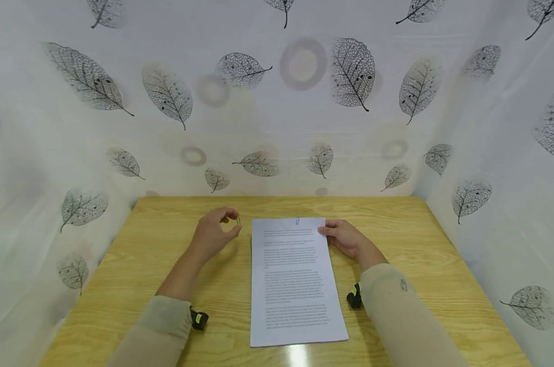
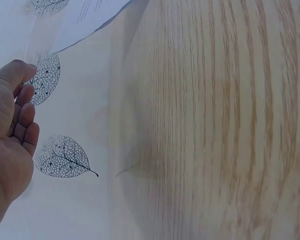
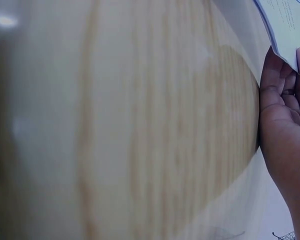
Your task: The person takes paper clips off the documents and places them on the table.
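The person's left hand (image 1: 215, 233) pinches a small yellowish clip (image 1: 238, 220) between thumb and forefinger, just beside the paper's far left corner; the clip's long axis stands roughly upright in the head view. The right hand (image 1: 346, 238) grips the far right corner of the paper stack (image 1: 295, 285), thumb on top and fingers bent beneath.

The stack lies on the table between the two hands, its long axis running from the person toward the back, its printed lines crossing from left to right. A bluish paper clip (image 1: 297, 220) sits on its far edge, right of the middle, its length pointing along the page.

Beyond the hands are beige sleeves (image 1: 405, 316), the wood-grain table (image 1: 190, 204) and a white leaf-patterned curtain (image 1: 268, 122) behind it.
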A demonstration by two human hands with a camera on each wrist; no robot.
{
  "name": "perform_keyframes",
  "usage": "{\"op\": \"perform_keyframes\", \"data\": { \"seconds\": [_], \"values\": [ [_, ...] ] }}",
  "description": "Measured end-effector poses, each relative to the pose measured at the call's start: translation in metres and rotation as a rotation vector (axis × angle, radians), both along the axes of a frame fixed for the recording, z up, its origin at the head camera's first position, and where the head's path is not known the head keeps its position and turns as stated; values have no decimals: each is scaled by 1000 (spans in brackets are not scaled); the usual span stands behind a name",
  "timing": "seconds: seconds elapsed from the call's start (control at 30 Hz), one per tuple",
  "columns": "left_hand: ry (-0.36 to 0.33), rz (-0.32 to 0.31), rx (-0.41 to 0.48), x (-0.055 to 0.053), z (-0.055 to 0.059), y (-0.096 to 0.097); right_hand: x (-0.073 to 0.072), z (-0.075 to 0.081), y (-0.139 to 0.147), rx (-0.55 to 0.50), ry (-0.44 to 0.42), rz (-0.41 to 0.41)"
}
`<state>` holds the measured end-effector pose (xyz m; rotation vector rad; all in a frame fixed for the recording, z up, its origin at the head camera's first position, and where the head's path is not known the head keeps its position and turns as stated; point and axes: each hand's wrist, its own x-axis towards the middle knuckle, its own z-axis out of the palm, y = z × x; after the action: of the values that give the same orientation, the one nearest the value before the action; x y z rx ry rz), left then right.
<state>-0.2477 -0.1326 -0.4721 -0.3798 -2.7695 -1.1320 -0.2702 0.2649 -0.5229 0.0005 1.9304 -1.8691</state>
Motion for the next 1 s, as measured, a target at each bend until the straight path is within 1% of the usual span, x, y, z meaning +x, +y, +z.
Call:
{"op": "perform_keyframes", "data": {
  "seconds": [0.2,0.33,0.5,0.73,1.0],
  "values": [
    [10,-45,-44,-1,-2,-7,0,-3,2,-2,3,17],
    [-9,-58,-58,-4,-6,-13,0,-2,1,8,0,10],
    [-52,-51,-70,-9,-12,-20,-2,-2,1,2,-11,-10],
    [-80,-59,-88,-17,-19,-29,-3,-4,2,-9,-29,-16],
    [-151,-35,-65,-25,-23,-37,-4,-2,2,-17,-33,-16]
  ]
}}
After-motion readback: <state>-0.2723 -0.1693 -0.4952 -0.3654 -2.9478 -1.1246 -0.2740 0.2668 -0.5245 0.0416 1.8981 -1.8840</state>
